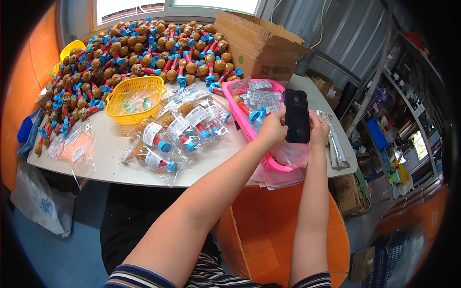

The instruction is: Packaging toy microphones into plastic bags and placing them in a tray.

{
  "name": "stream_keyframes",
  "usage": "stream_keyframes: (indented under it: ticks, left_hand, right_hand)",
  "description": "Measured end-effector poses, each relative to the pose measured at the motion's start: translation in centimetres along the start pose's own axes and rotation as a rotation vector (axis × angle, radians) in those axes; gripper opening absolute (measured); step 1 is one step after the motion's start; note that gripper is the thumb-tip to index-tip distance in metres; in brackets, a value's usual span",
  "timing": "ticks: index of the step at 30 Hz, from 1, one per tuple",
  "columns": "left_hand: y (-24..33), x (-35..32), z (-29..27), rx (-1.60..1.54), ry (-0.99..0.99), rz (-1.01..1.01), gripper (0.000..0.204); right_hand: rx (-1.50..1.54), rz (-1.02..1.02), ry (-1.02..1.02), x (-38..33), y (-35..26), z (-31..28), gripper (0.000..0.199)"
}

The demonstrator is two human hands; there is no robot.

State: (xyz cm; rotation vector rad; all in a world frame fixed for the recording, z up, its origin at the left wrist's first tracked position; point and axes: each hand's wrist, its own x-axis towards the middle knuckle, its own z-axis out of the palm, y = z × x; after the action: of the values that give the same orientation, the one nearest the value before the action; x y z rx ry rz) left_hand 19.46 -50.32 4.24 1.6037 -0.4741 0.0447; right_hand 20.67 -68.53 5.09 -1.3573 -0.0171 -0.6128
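Note:
A black phone [297,116] is upright in front of me, held by both hands over the near end of a pink basket [249,129]. My left hand [272,127] grips its left edge and my right hand [318,129] grips its right edge. The pink basket holds clear bagged toys and stands at the table's right side. To its left, several bagged brown-headed toys with blue and red parts [178,132] lie on the white table [110,153].
A yellow basket [135,98] with small packets stands mid-table. A large heap of loose brown-headed toys [139,50] fills the back. An open cardboard box [261,45] sits at the back right. An orange box [283,230] is below the table edge. Shelves stand at the right.

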Motion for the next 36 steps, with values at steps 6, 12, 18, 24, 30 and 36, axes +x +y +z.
stream_keyframes:
  ticks: [6,12,18,24,30,36]
  left_hand:
    - [-1.1,0.4,-0.1,0.010,0.038,0.036,0.071]
    - [-2.1,0.7,0.1,0.013,0.072,0.076,0.070]
    - [-0.6,0.3,1.0,0.051,0.076,0.142,0.068]
    - [-1.5,0.8,-0.1,0.014,0.098,0.253,0.051]
    - [2.7,-0.5,-1.7,0.502,-0.252,0.462,0.051]
    - [4.0,-2.1,0.0,1.064,-0.703,-0.033,0.067]
  right_hand:
    - [0.000,0.067,-0.036,-0.2,-0.5,0.5,0.026]
    - [-0.034,0.085,-0.041,-0.1,-0.3,0.5,0.029]
    - [-0.236,0.140,-0.220,1.0,0.5,-1.0,0.032]
    - [-0.183,0.435,-0.464,0.0,-0.8,1.5,0.068]
    - [-0.258,0.359,-0.271,2.7,1.0,-2.7,0.078]
    - [-1.193,-0.081,-0.116,0.9,-9.3,0.6,0.102]
